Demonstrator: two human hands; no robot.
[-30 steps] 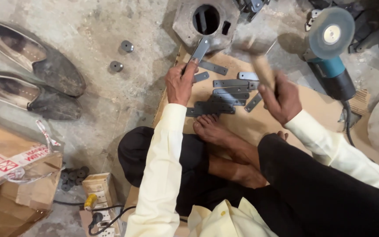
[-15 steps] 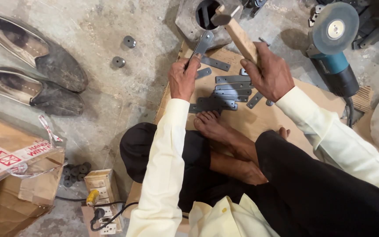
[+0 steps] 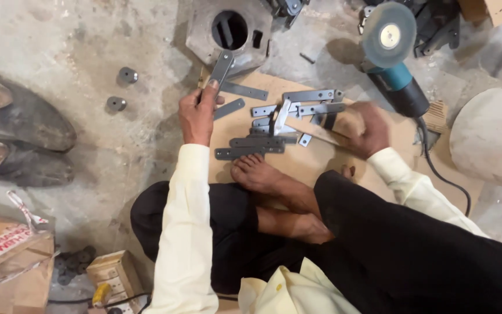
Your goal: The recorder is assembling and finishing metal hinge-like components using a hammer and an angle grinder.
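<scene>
Head view, looking down on a person sitting cross-legged on a concrete floor (image 3: 117, 157), w/ a brown board (image 3: 297, 166) laid in front as the work surface. Left hand (image 3: 197, 113) is closed round the lower end of a flat grey metal strip (image 3: 221, 68), holding it tilted so its upper end rests against the grey metal block (image 3: 204, 35), just below the block's round hole (image 3: 229, 29). Right hand (image 3: 368, 129) is blurred; it grips the wooden handle of a hammer (image 3: 306, 127), fingers wrapped round it, and the hammer's pale head sits over the pile of metal strips (image 3: 289, 116) in the middle of the board. Strips lie scattered & overlapping, some w/ small holes; two darker ones lie side by side just above a bare foot (image 3: 262, 177) resting on the board's near edge. Angle grinder (image 3: 393, 61) w/ teal body & grey disc lies at the board's upper right corner, cord trailing down the right side. Two small round metal pieces (image 3: 122, 88) sit on the floor left of the board, well apart from the left hand. Pair of worn dark shoes (image 3: 24, 136) at far left. Cardboard box (image 3: 10, 273) at lower left, small wooden box (image 3: 114, 273) near it.
</scene>
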